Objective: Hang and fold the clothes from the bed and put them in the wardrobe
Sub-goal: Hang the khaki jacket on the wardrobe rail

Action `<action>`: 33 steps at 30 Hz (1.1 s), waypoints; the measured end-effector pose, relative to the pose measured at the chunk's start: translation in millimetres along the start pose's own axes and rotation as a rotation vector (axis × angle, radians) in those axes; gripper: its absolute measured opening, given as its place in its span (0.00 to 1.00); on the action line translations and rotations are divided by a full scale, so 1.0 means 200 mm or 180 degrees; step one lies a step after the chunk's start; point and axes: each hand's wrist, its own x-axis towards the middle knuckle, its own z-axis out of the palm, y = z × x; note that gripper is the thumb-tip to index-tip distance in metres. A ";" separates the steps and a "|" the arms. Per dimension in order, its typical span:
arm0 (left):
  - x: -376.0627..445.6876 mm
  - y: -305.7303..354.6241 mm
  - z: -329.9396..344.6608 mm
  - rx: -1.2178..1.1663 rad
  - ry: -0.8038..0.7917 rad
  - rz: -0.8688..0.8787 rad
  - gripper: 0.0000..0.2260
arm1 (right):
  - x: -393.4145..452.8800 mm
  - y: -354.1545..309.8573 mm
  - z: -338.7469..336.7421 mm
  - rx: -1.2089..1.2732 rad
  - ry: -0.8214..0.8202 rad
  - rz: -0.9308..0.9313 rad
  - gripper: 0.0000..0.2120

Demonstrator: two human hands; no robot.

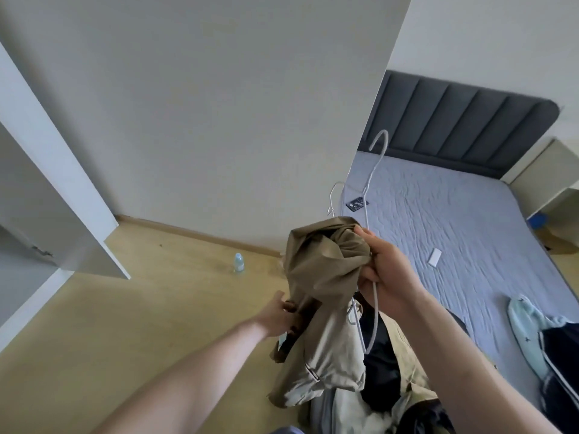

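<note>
A bunched olive-khaki garment (322, 277) hangs in front of me above the bed's near corner. My right hand (387, 270) grips its upper folds together with a white wire hanger (374, 170), whose hook points up. A second thin hanger hook (334, 195) shows just behind the cloth. My left hand (277, 314) holds the garment's lower left edge. Under them lies a pile of dark and beige clothes (385, 371). The white wardrobe (47, 195) stands open at the left.
The bed (454, 220) with a grey quilted cover and dark headboard fills the right. On it lie a phone (357, 203), a small white card (435, 256), and light-blue and navy clothes (532, 333). A water bottle (239, 262) stands on the wooden floor by the wall.
</note>
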 end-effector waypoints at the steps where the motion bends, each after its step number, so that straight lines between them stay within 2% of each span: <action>1: 0.02 0.00 -0.02 -0.0023 0.0089 -0.0115 0.44 | -0.01 -0.02 -0.01 0.0051 0.0000 0.0018 0.11; 3: 0.03 0.00 -0.06 0.0163 -0.0042 -0.0363 0.32 | -0.04 -0.05 -0.05 0.0138 -0.0015 0.0077 0.09; 5: 0.04 -0.01 -0.08 0.0461 -0.0272 -0.0432 0.18 | -0.06 -0.08 -0.08 0.0252 -0.0002 0.0194 0.13; 8: 0.05 -0.01 -0.12 0.0179 -0.0047 -0.0233 0.09 | -0.07 -0.12 -0.15 0.0432 0.0194 0.0287 0.22; 12: 0.03 0.00 -0.21 -0.0282 0.0113 -0.0444 0.09 | -0.09 -0.15 -0.23 0.0579 0.0368 0.0255 0.18; 17: -0.01 -0.02 -0.01 -0.0475 -0.0521 -0.0938 0.22 | -0.07 -0.06 -0.06 0.0576 -0.0044 0.0334 0.14; 19: 0.01 0.00 0.11 -0.0905 -0.0679 -0.0847 0.26 | -0.05 -0.04 -0.01 0.0543 -0.0179 0.0350 0.12; 20: 0.02 0.02 0.14 -0.1024 -0.0603 -0.0722 0.24 | -0.05 -0.03 0.00 0.0497 -0.0214 0.0368 0.12; 23: 0.04 0.09 0.10 -0.1051 -0.0109 -0.0235 0.15 | -0.06 -0.08 -0.04 0.0245 -0.0221 0.0356 0.12; 25: 0.02 0.13 -0.03 -0.0948 0.0229 0.0084 0.12 | -0.08 -0.14 -0.13 -0.0061 0.0111 0.0236 0.17; 29: -0.07 0.20 -0.37 -0.0782 0.0872 0.0801 0.12 | -0.09 -0.22 -0.42 -0.1527 0.1410 -0.0184 0.16; 31: -0.16 0.27 -0.50 -0.0716 0.0959 0.1142 0.09 | -0.07 -0.20 -0.57 -0.2254 0.1873 -0.0207 0.18; 33: -0.25 0.36 -0.57 -0.0660 0.0798 0.1410 0.11 | -0.04 -0.14 -0.68 -0.2653 0.1992 -0.0152 0.20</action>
